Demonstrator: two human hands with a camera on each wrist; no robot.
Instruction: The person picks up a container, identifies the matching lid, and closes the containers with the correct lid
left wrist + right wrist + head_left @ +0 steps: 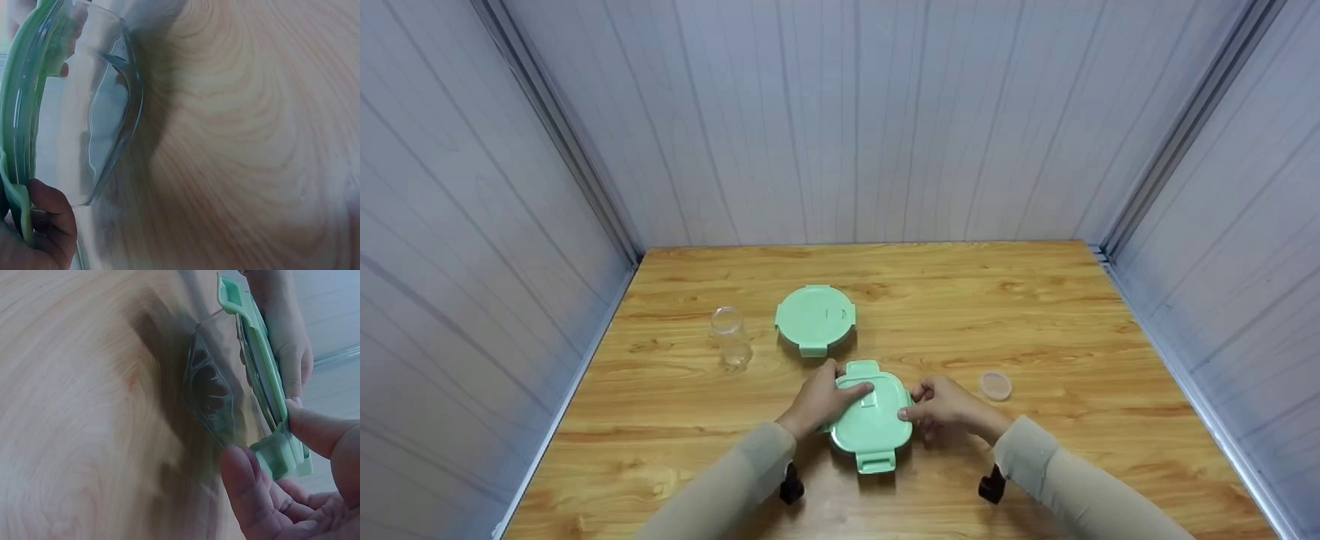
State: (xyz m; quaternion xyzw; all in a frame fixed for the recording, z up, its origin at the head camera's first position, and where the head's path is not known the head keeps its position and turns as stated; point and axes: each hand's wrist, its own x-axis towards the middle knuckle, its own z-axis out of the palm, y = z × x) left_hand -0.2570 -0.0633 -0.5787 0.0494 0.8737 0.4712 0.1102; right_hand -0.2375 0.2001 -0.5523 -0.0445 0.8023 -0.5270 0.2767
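Note:
A square glass food container (112, 107) with a light green clip lid (872, 424) sits in front of me between both hands. My left hand (820, 401) grips its left side, thumb lying over the lid; in the left wrist view its fingers are curled at a green side flap (18, 205). At the opposite side, my right hand (949, 409) has its thumb on the lid's edge and bent fingers at the right-hand flap (275, 455). The front flap (876, 462) sticks outward, as does the back flap (862, 367). Clear glass walls show beneath the lid in both wrist views.
Behind the container stands a round one with a green lid (815, 319). A clear glass jar (732, 337) is to its left. On the right, a small translucent round lid (996, 385) lies on the wooden table (960, 300). Pale panel walls (855, 120) enclose the table.

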